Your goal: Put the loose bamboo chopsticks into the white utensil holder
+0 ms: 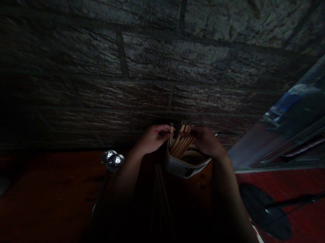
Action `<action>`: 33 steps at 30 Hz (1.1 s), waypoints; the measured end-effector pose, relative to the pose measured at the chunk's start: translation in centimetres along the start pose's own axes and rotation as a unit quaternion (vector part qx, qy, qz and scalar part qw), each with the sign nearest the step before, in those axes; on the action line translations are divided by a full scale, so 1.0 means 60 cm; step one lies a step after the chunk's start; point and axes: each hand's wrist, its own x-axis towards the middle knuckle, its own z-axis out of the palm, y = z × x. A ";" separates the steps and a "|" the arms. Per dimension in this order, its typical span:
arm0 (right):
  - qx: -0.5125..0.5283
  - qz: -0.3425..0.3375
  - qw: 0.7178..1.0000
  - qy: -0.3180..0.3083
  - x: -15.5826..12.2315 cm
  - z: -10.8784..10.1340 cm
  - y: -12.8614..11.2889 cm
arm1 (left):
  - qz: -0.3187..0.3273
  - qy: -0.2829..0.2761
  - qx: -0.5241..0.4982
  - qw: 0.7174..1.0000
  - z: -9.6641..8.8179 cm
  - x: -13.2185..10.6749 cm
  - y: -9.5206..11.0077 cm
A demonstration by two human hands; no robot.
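A white container [179, 168] stands on the dark table against the brick wall, with a bundle of chopsticks [180, 146] leaning in its left side. My left hand [156, 138] is at the container's left rim, thumb and fingers pinched on the upper end of a chopstick or two. Over the right side, my right hand [206, 139] has its fingers closed around the upper ends of several other chopsticks. The chopsticks' lower ends are inside the container. The dim light hides the details of the fingertips.
Two shiny perforated ladles [115, 161] lie left of my left forearm. Some thin sticks [159, 184] lie in shadow between my arms. The brick wall [150, 96] rises directly behind the container. Right of the table, a round black stand base [265, 210] rests on the red floor [317, 214].
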 end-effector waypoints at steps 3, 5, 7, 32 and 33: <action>-0.025 0.002 0.999 -0.023 0.006 0.009 0.003 | -0.004 -0.008 -0.002 1.000 -0.001 0.001 -0.002; -0.033 0.001 0.999 -0.033 0.008 0.013 0.004 | 0.000 -0.009 -0.001 1.000 -0.001 0.001 -0.001; -0.036 0.000 0.999 -0.029 0.008 0.013 0.004 | 0.004 -0.008 -0.001 1.000 -0.001 0.000 0.002; 0.021 -0.004 0.999 -0.041 0.003 0.007 -0.008 | -0.027 -0.014 0.021 0.999 0.001 0.001 -0.001; 0.016 -0.004 0.999 -0.037 0.003 0.007 -0.007 | -0.026 -0.009 0.013 1.000 0.002 0.002 0.000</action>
